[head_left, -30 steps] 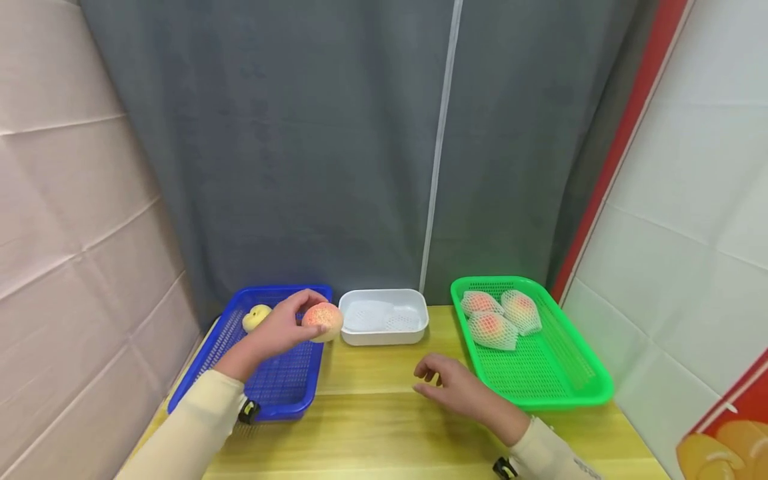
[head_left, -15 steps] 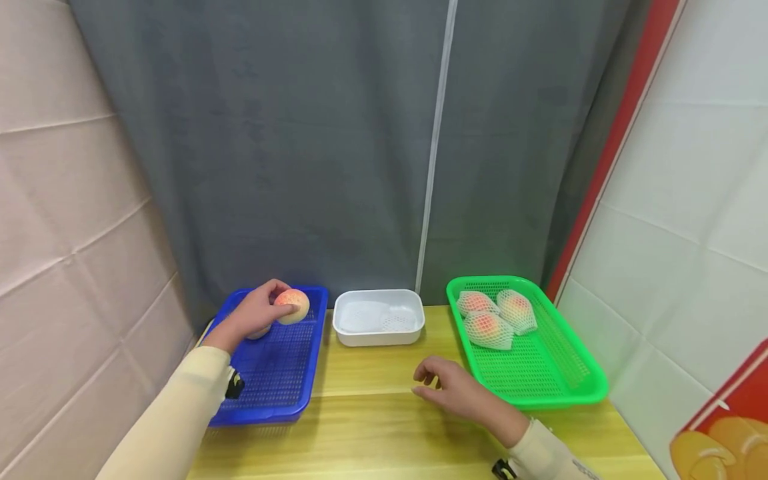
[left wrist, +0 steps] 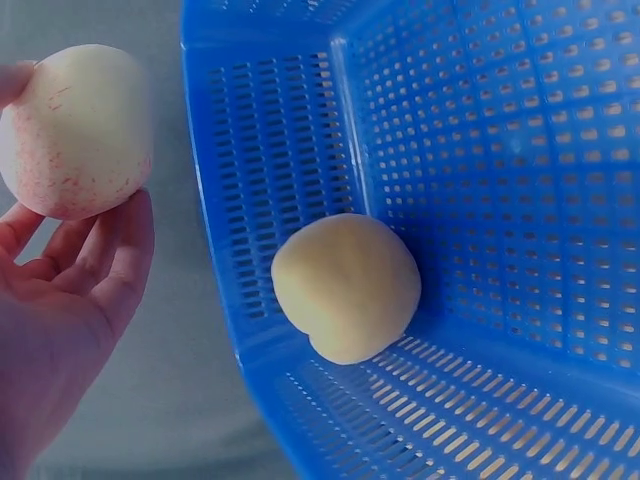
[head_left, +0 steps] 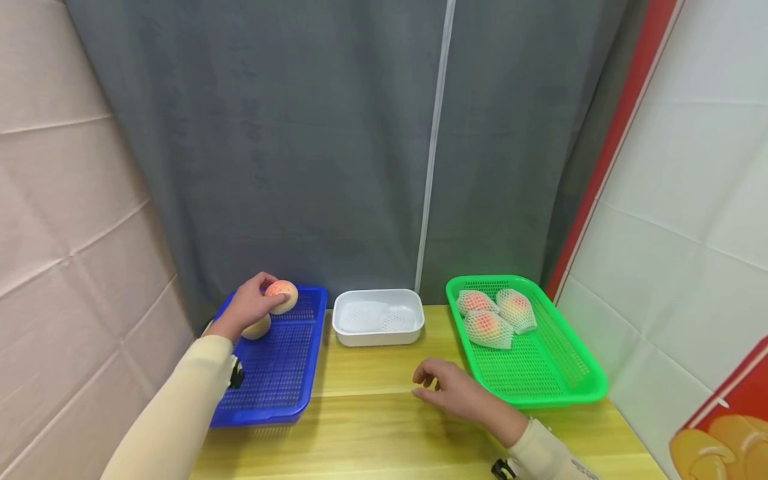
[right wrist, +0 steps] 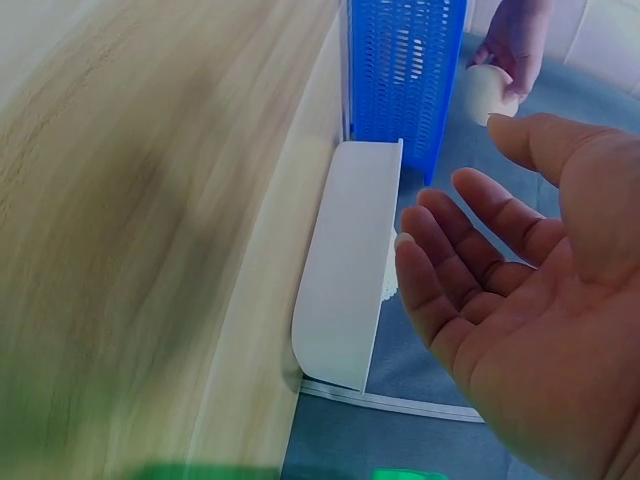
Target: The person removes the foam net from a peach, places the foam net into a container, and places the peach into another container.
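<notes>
Above the back of the blue basket, my left hand grips a pink-and-cream peach between thumb and fingers. The left wrist view shows this held peach just outside the basket's rim from that angle. A second, paler peach lies in a corner of the basket, partly hidden by the hand in the head view. My right hand hovers over the table in front of the white tray, its fingers loosely curled with nothing in them; the right wrist view shows its bare palm.
A white plastic tray containing white foam netting stands at the middle back. To the right, a green basket holds three peaches in foam nets. A grey curtain hangs behind the wooden table.
My left hand has carried the peach leftwards and back, from near the white tray to over the blue basket. The right hand has stayed in place. The head view has shifted slightly.
</notes>
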### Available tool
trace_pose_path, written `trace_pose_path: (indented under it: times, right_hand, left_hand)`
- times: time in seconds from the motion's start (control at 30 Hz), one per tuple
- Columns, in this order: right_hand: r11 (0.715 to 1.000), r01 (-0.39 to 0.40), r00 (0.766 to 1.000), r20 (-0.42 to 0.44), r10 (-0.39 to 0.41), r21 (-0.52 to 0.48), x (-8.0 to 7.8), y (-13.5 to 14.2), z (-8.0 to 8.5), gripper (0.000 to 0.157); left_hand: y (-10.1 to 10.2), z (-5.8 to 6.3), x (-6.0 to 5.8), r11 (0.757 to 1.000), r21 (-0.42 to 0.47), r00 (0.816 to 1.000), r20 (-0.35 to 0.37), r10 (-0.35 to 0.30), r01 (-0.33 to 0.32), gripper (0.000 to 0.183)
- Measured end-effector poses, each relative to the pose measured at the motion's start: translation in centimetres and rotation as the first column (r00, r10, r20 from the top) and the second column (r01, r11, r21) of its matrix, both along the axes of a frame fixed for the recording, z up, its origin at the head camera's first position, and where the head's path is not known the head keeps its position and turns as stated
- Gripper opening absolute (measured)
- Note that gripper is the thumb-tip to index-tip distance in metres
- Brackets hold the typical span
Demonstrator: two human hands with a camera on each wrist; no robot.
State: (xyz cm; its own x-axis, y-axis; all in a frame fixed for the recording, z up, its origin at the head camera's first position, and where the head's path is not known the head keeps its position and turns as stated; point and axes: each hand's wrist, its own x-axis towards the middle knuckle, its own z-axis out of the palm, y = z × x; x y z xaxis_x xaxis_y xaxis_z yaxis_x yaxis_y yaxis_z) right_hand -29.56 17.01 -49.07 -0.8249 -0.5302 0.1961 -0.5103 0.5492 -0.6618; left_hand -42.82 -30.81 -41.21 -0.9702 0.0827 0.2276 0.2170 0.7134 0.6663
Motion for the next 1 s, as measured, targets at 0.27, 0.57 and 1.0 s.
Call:
trace_pose_path:
  times: [0.27, 0.57, 1.0]
  right_hand:
    - [1.0, -0.013, 1.0, 0.015, 0.013, -0.011, 0.2, 0.1, 0.3, 0.02]
    - [1.0, -0.005, 0.999, 0.031, 0.005, -0.012, 0.4, 0.1, 0.3, 0.017]
    - [0.999, -0.015, 0.999, 0.041, 0.016, -0.034, 0.4, 0.7, -0.1, 0.014]
  left_hand:
    - [-0.6, -1.0, -1.4, 0.999, -0.02, 0.999, 0.023, 0.029, -0.029, 0.062]
    - [-0.5, -2.3, -2.4, 0.997, -0.057, 0.995, 0.083, 0.058, -0.053, 0.066]
    - [0.0, -5.0, -3.9, 0.969, -0.245, 0.999, 0.033, 0.033, -0.024, 0.057]
